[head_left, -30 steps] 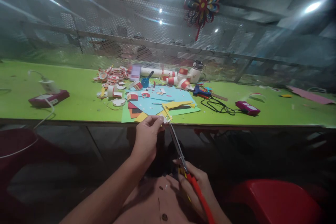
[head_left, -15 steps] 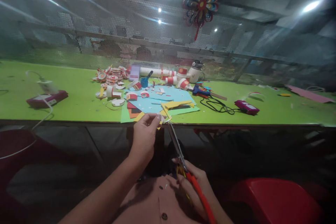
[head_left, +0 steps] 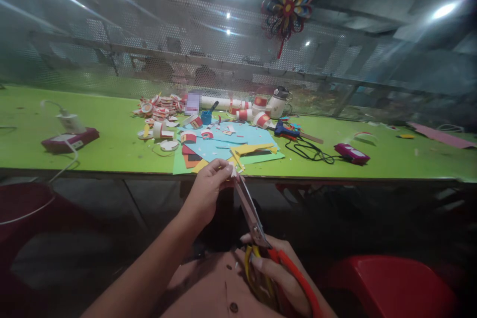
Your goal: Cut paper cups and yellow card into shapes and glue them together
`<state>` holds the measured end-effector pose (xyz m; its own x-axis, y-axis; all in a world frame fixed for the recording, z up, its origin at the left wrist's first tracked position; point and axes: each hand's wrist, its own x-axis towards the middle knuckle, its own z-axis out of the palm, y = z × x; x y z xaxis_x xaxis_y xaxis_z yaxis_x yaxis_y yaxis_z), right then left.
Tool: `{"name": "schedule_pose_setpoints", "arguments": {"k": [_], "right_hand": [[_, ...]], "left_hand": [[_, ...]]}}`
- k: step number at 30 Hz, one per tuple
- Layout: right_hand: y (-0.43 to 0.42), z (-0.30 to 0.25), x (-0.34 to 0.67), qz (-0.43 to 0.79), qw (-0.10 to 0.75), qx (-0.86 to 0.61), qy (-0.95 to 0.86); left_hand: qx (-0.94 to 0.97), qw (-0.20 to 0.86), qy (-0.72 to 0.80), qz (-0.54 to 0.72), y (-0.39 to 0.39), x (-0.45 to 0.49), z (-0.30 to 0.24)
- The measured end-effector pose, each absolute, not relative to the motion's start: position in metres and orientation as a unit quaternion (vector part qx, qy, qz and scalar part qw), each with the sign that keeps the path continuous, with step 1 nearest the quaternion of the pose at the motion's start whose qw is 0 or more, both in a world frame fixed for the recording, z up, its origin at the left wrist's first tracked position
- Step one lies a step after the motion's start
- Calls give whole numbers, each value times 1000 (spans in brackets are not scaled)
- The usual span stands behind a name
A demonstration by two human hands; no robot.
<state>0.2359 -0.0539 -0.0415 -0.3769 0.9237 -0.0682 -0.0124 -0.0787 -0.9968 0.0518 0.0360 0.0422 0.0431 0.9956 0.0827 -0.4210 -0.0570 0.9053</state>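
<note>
Between the thumb and fingers of my left hand (head_left: pixel 211 186) is a small piece of white paper (head_left: pixel 233 170), held just in front of the table edge. My right hand (head_left: pixel 278 261) grips large scissors (head_left: pixel 250 208) with one red and one yellow handle. Their blades point up and away, the tips close beside the paper. Whether the blades touch it is hard to tell. Behind my hands lie light blue paper sheets (head_left: pixel 208 149) with scraps on them, and yellow paper strips (head_left: pixel 253 149).
Paper cups (head_left: pixel 261 118), a blue glue gun (head_left: pixel 285 129) with a black cord, and a thermos (head_left: pixel 278 103) stand beyond the sheets. A pile of red and white discs (head_left: pixel 160 108) sits back left. Purple extension sockets (head_left: pixel 70 140) lie left and right. A red stool (head_left: pixel 395 283) is at lower right.
The scissors' handles have spread apart in my right hand, and the blades have shifted slightly. My left hand still pinches the white paper, nearly in place.
</note>
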Motion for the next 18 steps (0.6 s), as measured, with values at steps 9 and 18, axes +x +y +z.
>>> {"name": "schedule_pose_setpoints", "arguments": {"k": [9, 18], "right_hand": [[-54, -38, 236, 589, 376, -414, -583], [-46, -32, 224, 402, 393, -446, -697]], "left_hand": [[406, 574, 356, 616, 38, 47, 44], [397, 540, 387, 634, 39, 43, 43]]}}
